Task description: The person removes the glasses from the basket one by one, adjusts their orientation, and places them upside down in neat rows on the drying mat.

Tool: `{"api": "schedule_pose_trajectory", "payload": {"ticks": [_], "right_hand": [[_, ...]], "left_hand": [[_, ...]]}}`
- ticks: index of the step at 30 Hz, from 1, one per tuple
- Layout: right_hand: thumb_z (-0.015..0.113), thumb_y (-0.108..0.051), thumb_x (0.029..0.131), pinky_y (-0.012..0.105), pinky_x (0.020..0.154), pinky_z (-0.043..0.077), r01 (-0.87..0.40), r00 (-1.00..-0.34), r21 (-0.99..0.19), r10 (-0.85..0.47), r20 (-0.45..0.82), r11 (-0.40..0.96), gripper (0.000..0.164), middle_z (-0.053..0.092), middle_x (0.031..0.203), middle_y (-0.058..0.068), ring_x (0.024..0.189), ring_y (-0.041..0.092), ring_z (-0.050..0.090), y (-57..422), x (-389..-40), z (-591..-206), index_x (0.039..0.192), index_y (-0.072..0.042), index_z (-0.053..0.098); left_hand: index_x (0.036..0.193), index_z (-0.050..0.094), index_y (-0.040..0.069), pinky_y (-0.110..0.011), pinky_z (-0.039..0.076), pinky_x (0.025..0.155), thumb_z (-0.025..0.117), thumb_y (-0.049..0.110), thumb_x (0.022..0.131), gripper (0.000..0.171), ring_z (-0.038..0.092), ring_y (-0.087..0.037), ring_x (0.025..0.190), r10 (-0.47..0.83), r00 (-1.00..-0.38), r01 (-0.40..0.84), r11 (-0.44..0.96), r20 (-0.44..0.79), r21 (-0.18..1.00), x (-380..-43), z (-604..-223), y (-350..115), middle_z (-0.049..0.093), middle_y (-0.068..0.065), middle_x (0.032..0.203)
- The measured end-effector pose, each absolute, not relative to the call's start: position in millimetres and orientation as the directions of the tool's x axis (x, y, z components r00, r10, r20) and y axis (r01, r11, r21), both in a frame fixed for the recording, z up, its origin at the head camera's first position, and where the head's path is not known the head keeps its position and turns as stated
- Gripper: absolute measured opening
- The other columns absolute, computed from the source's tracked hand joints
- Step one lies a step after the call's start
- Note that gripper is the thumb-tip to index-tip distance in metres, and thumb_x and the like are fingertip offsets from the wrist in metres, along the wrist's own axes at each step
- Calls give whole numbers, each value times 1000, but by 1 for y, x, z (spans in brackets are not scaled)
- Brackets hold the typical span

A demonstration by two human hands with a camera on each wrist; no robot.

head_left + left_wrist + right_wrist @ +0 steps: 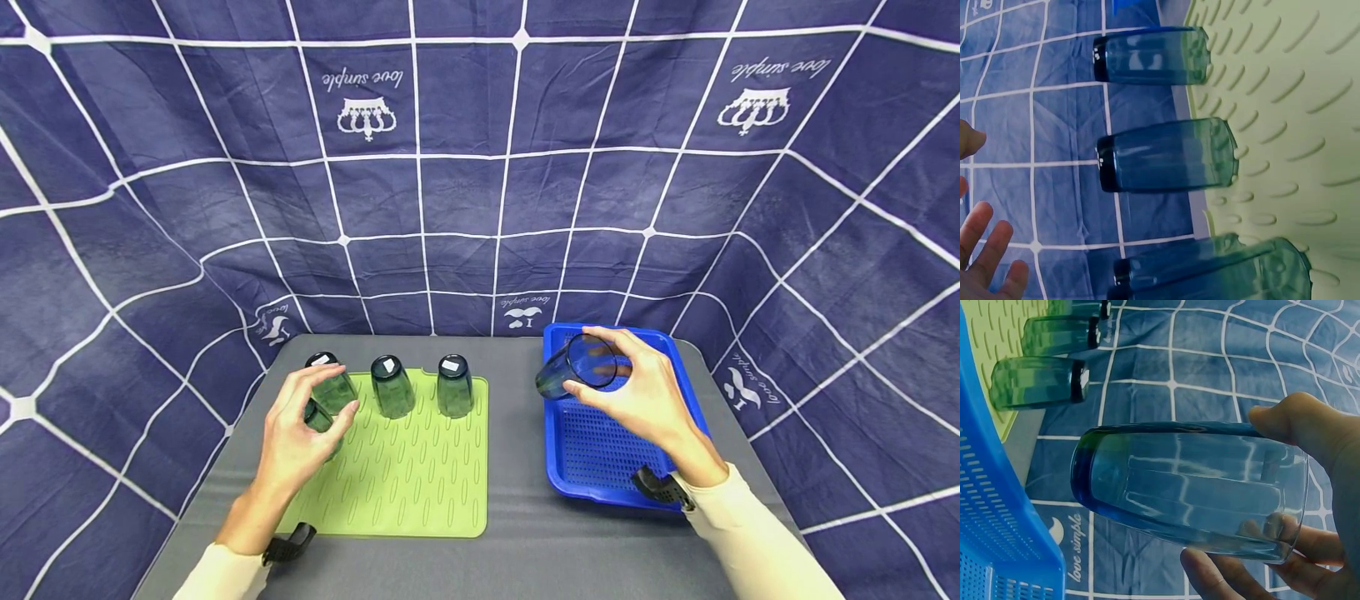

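Note:
Over the blue basket [553, 454], my right hand [648, 396] grips a clear blue-tinted drinking glass [1191, 487] near its open rim, thumb on one side and fingers on the other. That glass is tilted, its base toward the left. My left hand [292, 437] hovers above the left part of a green drying mat [405, 492], thumb and fingers apart, holding nothing. Below it is an upside-down glass [318, 418], partly hidden by the hand. Behind that, upside down along the mat's back edge, are a left glass [339, 390], a middle glass [392, 393] and a right glass [454, 392].
The mat and the perforated basket lie on a grey table [517, 517], with a strip of tabletop between them. A blue gridded cloth [465, 192] hangs behind and at both sides. White labels show on several glass bases.

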State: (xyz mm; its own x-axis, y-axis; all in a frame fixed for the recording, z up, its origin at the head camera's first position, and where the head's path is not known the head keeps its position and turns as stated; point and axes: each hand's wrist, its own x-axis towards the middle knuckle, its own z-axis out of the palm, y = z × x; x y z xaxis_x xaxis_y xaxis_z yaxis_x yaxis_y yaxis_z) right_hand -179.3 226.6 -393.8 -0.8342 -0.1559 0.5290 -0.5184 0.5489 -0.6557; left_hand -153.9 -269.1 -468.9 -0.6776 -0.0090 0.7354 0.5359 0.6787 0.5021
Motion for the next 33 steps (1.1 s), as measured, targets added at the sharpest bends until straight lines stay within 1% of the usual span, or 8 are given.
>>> {"api": "schedule_pose_trajectory", "payload": {"ticks": [3, 9, 13, 16, 19, 21, 26, 33], "right_hand": [[111, -19, 80, 13, 93, 67, -524, -835, -668, -161, 527, 529, 79, 84, 130, 7, 109, 22, 83, 223, -178, -394, 150, -21, 77], [111, -18, 79, 15, 94, 68, -520, -842, -686, -167, 514, 509, 80, 84, 131, 4, 110, 18, 83, 218, -174, -394, 151, -20, 76], [111, -19, 79, 14, 94, 67, -512, -846, -688, -165, 507, 515, 80, 83, 132, 2, 113, 11, 81, 214, -171, -395, 151, -21, 76], [111, -19, 80, 15, 96, 68, -510, -849, -697, -164, 503, 504, 80, 83, 133, 2, 116, 12, 81, 210, -169, -395, 152, -23, 76], [110, -18, 80, 18, 96, 69, -512, -851, -713, -170, 497, 479, 80, 83, 135, 3, 119, 17, 81, 206, -167, -397, 152, -24, 75], [110, -18, 81, 20, 95, 70, -509, -855, -726, -171, 490, 462, 80, 82, 136, 3, 120, 18, 81, 203, -166, -397, 152, -24, 75], [110, -17, 80, 23, 96, 71, -500, -863, -753, -174, 474, 428, 80, 81, 138, 1, 123, 13, 79, 197, -163, -400, 152, -25, 75], [109, -12, 80, 27, 97, 72, -505, -863, -784, -181, 472, 362, 79, 80, 141, 3, 125, 14, 80, 190, -160, -403, 151, -23, 75]], "left_hand": [[141, 81, 9, -11, 40, 129, 96, 5, 84, 59, 64, -3, 144, 15, -640, 585, 659, 768, 474, -155, -467, -262, 79, -14, 139], [139, 81, 7, -9, 41, 126, 96, 6, 85, 56, 69, -16, 138, 47, -639, 606, 645, 767, 465, -153, -465, -249, 79, -13, 139], [140, 81, 8, -10, 40, 127, 97, 9, 86, 56, 70, -22, 138, 58, -660, 594, 651, 749, 473, -153, -465, -242, 78, -12, 141], [143, 80, 11, -11, 40, 128, 98, 9, 87, 58, 69, -23, 139, 63, -689, 584, 639, 722, 501, -152, -464, -235, 77, -11, 144], [144, 79, 12, -12, 41, 128, 98, 7, 88, 59, 69, -23, 140, 63, -710, 580, 616, 701, 532, -152, -463, -229, 77, -11, 146], [144, 79, 12, -13, 42, 128, 98, 5, 87, 60, 70, -24, 139, 66, -711, 590, 596, 700, 544, -153, -462, -224, 77, -12, 145], [143, 79, 10, -14, 43, 128, 98, 3, 86, 60, 71, -26, 139, 79, -705, 615, 565, 705, 551, -154, -462, -214, 78, -11, 144], [146, 78, 15, -14, 43, 129, 98, 8, 88, 62, 71, -28, 141, 94, -726, 605, 557, 681, 569, -152, -460, -199, 76, -9, 147]]}}
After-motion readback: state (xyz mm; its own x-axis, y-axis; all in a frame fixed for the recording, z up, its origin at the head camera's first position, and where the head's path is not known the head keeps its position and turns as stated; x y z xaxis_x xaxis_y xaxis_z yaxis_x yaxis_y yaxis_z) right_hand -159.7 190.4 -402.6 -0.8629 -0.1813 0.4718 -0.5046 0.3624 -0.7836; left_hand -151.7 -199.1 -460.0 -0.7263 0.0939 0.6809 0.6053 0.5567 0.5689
